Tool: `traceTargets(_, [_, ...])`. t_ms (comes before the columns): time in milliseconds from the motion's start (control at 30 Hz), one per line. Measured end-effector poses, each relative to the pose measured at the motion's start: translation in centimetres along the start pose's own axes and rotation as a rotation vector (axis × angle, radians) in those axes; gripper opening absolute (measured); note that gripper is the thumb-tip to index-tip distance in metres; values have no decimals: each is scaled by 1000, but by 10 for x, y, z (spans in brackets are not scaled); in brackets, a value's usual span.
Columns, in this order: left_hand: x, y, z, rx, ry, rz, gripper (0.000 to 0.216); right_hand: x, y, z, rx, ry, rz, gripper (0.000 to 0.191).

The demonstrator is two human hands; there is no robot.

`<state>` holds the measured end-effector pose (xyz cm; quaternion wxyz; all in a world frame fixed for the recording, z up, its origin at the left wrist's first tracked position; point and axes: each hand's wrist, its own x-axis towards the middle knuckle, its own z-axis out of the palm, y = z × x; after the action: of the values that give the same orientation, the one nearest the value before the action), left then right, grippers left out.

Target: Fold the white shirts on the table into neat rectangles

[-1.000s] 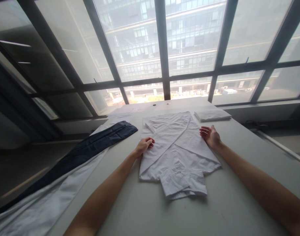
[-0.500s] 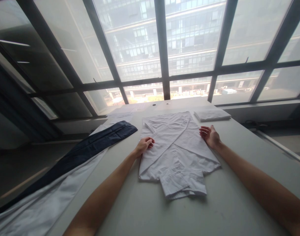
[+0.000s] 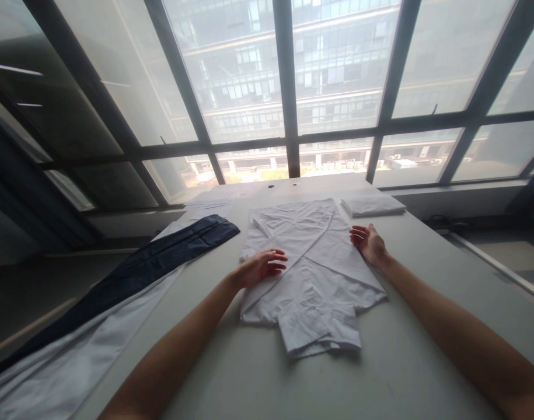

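Observation:
A white shirt [image 3: 310,274], partly folded with its sleeves crossed over the body, lies in the middle of the pale table [image 3: 380,361]. My left hand [image 3: 262,265] rests flat on the shirt's left part, fingers stretched out and apart. At the shirt's right edge my right hand [image 3: 367,242] is open, palm turned up and inward with the fingers slightly curled, holding nothing.
A folded white cloth [image 3: 372,205] lies at the table's far right. A dark navy garment [image 3: 161,256] and a long white cloth [image 3: 87,356] drape over the table's left edge. Large windows with dark frames [image 3: 288,134] stand just behind the table.
My left hand, which was curled on the shirt's left edge, has opened and slid right onto the shirt. My right hand has hardly moved. The view has shifted slightly.

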<state>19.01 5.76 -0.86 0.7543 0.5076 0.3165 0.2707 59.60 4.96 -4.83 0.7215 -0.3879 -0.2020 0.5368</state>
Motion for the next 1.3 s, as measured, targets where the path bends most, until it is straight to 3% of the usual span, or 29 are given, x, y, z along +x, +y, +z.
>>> traceTargets(133, [0, -4, 1, 39, -62, -6, 28, 2, 1, -2, 8, -3, 5, 48])
traceTargets(367, [3, -4, -8, -17, -11, -23, 25, 6, 4, -6, -18, -34, -28, 37])
traceTargets(1300, [3, -4, -8, -13, -8, -18, 25, 5, 1, -4, -4, -20, -28, 32])
